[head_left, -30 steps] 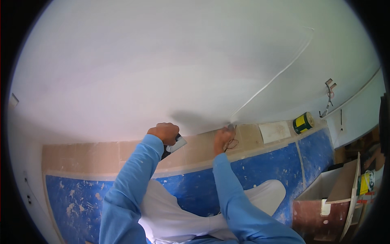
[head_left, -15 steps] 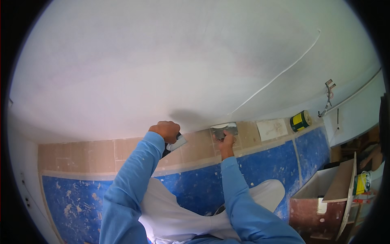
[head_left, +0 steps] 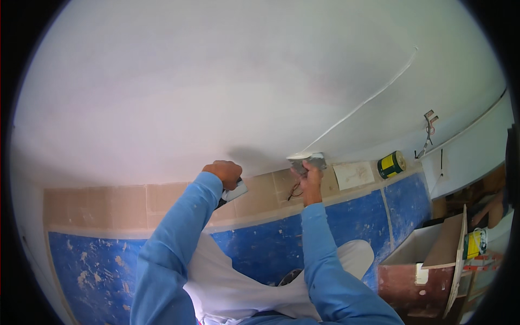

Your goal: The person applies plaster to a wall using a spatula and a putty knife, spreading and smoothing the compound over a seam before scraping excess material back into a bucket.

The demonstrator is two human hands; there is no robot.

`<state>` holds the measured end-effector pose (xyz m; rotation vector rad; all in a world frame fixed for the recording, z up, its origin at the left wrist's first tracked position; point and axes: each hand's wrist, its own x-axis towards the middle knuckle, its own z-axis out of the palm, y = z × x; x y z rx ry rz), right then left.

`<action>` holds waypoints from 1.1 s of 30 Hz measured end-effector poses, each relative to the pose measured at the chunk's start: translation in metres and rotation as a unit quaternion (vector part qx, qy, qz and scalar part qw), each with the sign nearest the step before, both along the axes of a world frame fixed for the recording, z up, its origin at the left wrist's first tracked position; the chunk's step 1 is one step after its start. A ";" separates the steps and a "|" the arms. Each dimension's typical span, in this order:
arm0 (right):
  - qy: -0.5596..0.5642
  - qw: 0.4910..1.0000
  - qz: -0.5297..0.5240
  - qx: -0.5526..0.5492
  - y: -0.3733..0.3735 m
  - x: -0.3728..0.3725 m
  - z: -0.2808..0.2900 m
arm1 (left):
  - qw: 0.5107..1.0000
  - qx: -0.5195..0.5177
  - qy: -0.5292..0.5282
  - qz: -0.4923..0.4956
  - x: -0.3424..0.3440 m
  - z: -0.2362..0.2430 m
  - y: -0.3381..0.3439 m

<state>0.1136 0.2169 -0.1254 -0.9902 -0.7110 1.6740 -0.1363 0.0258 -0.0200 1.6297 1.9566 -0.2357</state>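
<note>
My left hand (head_left: 224, 172) is closed on a broad putty knife (head_left: 236, 189), its pale blade pointing down to the right. To its right, my right hand (head_left: 309, 181) grips a grey metal scraper (head_left: 307, 162) with white filler along its upper edge. That scraper is at the white wall (head_left: 244, 81), at the lower end of a long, thin white line (head_left: 365, 102) running up to the right. A thin dark wire loop (head_left: 295, 190) shows beside my right hand, over the tan tiles (head_left: 168, 197).
A green-and-yellow bucket (head_left: 391, 164) and a pale board (head_left: 353, 174) are at the wall's foot. Cables (head_left: 429, 127) hang from the wall. Blue floor covering (head_left: 97, 271) lies below. A reddish cabinet (head_left: 411, 287), another bucket (head_left: 474, 244) and loose boards stand at lower right.
The scraper in my right hand has turned face-on and moved right, then up toward the line's lower end. My left hand has moved slightly right.
</note>
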 end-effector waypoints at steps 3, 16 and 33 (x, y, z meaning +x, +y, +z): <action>-0.001 0.998 -0.023 0.066 -0.002 0.003 0.039 | 1.000 0.005 -0.004 -0.001 0.005 0.002 0.000; -0.044 0.963 -0.067 0.257 0.023 0.014 0.258 | 0.999 0.022 -0.007 -0.030 0.006 0.001 -0.004; -0.186 0.877 -0.112 0.430 0.024 0.005 0.510 | 0.966 0.198 -0.104 -0.129 0.019 0.020 -0.006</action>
